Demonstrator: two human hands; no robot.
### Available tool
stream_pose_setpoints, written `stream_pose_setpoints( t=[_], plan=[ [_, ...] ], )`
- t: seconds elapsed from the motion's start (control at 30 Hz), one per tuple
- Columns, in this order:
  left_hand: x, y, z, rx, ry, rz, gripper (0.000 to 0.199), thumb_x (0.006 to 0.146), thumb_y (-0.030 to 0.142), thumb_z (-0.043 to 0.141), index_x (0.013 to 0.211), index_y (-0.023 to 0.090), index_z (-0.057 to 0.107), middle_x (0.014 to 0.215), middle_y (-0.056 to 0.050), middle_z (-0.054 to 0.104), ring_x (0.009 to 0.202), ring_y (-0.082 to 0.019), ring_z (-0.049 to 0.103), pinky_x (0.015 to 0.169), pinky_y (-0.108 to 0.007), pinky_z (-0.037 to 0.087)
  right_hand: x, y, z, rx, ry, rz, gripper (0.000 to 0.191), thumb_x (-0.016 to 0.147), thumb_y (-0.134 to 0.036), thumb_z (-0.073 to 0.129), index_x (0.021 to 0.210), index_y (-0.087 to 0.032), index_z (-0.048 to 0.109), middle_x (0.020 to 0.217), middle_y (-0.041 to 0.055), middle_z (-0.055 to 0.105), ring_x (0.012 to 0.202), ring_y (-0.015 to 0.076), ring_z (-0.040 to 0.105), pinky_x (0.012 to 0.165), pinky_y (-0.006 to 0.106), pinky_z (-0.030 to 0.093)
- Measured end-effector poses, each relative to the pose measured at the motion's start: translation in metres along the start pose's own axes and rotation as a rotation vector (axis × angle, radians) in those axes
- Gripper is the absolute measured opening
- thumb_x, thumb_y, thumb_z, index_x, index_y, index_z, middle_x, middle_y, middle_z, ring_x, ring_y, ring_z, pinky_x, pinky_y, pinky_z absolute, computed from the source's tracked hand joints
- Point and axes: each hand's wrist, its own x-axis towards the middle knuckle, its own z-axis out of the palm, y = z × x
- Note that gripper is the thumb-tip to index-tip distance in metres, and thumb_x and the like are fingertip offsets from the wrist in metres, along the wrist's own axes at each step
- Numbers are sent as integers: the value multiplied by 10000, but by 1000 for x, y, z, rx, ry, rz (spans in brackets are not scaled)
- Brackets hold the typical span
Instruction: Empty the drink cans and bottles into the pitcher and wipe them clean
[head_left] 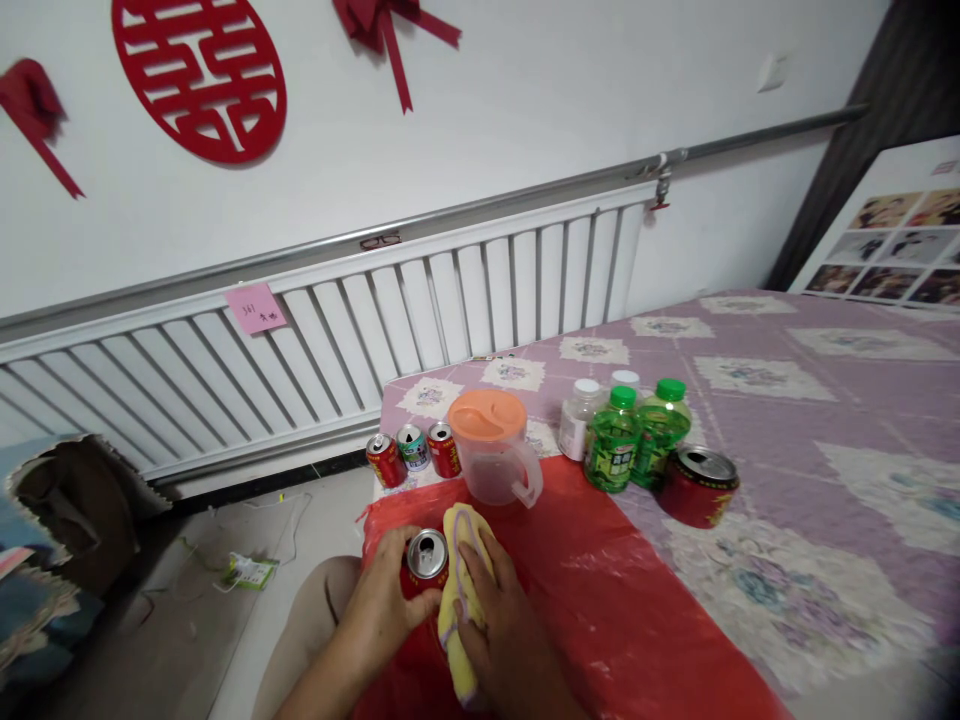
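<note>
Low in the head view, my left hand (382, 600) is wrapped round an opened red drink can (427, 555), its silver top facing up. Against the can's right side lies a folded yellow cloth (465, 600) with a light purple edge. My right hand (499, 620) grips this cloth, fingers bent over it. Both hands are over a red plastic sheet (600, 570). Just beyond them stands a clear plastic pitcher (491, 470) with an orange lid.
Left of the pitcher stand a red can (385, 460), a green-and-white can (413, 448) and another red can (444, 450). Green bottles (613, 445), white-capped bottles (579, 420) and a wide red can (699, 487) stand right. A white radiator (450, 300) lines the wall.
</note>
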Motion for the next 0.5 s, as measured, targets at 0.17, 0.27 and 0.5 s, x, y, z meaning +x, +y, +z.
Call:
stream_pose_setpoints(
  t=[0.17, 0.27, 0.5],
  plan=[
    [0, 1, 0, 1, 8, 0, 565, 659, 156, 703, 1191, 227, 526, 1179, -67, 627, 1094, -273, 609, 993, -485, 464, 5, 3, 2, -82, -184, 110, 718, 785, -75, 455, 1496, -117, 362, 1621, 136, 245, 1492, 257, 217, 1206, 428, 282],
    [0, -2, 0, -24, -17, -7, 599, 664, 157, 695, 1231, 222, 510, 1232, -88, 610, 1154, -287, 587, 1019, -501, 453, 4, 4, -2, -68, -148, 49, 697, 792, -84, 453, 1484, -134, 384, 1626, 128, 232, 1496, 257, 201, 1209, 448, 272],
    [3, -5, -4, -61, -87, 34, 673, 647, 107, 674, 1289, 234, 516, 1307, -106, 596, 1217, -300, 563, 1056, -524, 438, 2, 0, -10, -6, -96, 37, 689, 792, -98, 466, 1476, -149, 401, 1644, 101, 180, 1504, 239, 170, 1220, 406, 256]
  ],
)
